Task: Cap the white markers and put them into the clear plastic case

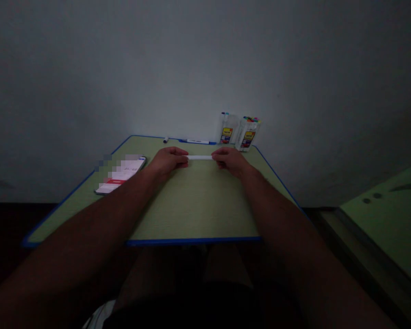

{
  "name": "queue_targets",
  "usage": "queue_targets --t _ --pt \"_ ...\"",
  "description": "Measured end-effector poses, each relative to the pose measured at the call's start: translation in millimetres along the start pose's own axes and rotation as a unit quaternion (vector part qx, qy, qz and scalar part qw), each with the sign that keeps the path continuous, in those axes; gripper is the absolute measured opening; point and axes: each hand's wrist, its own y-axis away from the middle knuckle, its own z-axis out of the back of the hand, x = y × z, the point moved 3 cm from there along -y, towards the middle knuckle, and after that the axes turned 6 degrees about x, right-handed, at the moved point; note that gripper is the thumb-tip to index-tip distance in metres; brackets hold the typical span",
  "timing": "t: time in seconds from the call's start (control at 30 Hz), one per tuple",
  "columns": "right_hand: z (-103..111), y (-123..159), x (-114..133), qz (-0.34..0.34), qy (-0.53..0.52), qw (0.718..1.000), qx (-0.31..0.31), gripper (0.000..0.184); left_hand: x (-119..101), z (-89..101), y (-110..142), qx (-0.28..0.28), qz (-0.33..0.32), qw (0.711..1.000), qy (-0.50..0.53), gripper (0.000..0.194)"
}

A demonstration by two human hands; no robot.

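A slim white marker (200, 157) lies level between my two hands over the far half of the table. My left hand (173, 160) pinches its left end between thumb and fingers. At the opposite end, my right hand (229, 160) grips it the same way. Both tips of the marker are hidden by my fingers, so any cap colour does not show. Just behind it, another marker (197, 141) with a white barrel and dark print rests along the table's back edge. A small dark and white piece (165, 140), perhaps a cap, sits to its left.
Two clear plastic cases stand at the back right: one case (226, 130) holds a few markers, the other case (248, 134) holds several. A phone (121, 175) with a lit screen lies on the left of the blue-edged table (198, 210). A grey wall (192, 68) rises behind.
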Motion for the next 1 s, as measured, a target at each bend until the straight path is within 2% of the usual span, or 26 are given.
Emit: queue_targets --t 0.13,0.47,0.87,1.0 --pt "1.8 0.7 -0.2 -0.012 0.008 1.000 -0.012 0.015 -0.3 1.1 -1.5 0.006 -0.013 1.000 0.006 0.023" --pt "3.7 -1.0 -3.8 -0.019 0.045 0.999 -0.024 0.022 -0.3 -7.2 0.7 0.086 -0.088 0.992 0.019 0.029" --pt "3.4 -1.2 -4.7 -0.019 0.037 0.999 -0.013 0.018 0.8 -5.6 -1.5 0.089 -0.116 0.989 0.008 0.031" --pt "1.4 1.8 -1.0 -0.007 0.042 0.999 -0.014 0.013 0.1 -3.3 -1.6 0.062 -0.104 0.993 -0.001 0.025"
